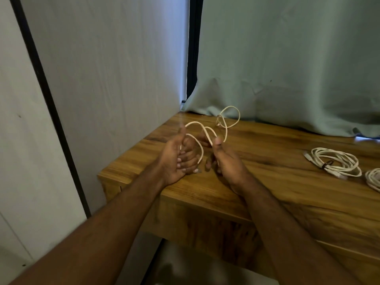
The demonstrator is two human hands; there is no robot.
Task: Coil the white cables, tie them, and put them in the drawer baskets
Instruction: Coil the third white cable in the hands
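1. Head view looks down on both my forearms reaching over the near left corner of the wooden worktop [267, 161].
2. My left hand [176, 159] is turned palm up, thumb raised, with its fingers curled round loops of the white cable [200, 147]; that grip is closed on the cable.
3. My right hand [224, 161] sits just beside the left, pinching the same cable between thumb and fingers near its top.
4. Between the two hands the cable arches up in a couple of loose loops, and a further loop [230, 116] rises beyond my right hand, toward the back of the worktop.
5. Well apart to the right, a coiled white cable [333, 161] lies flat on the worktop, bound by a dark tie [327, 164].
6. Part of another coil [373, 178] shows at the right edge, near the tied one.
7. A pale green curtain [287, 68] hangs behind the worktop, its hem resting on the back edge.
8. A light panel wall [102, 79] stands on my left.
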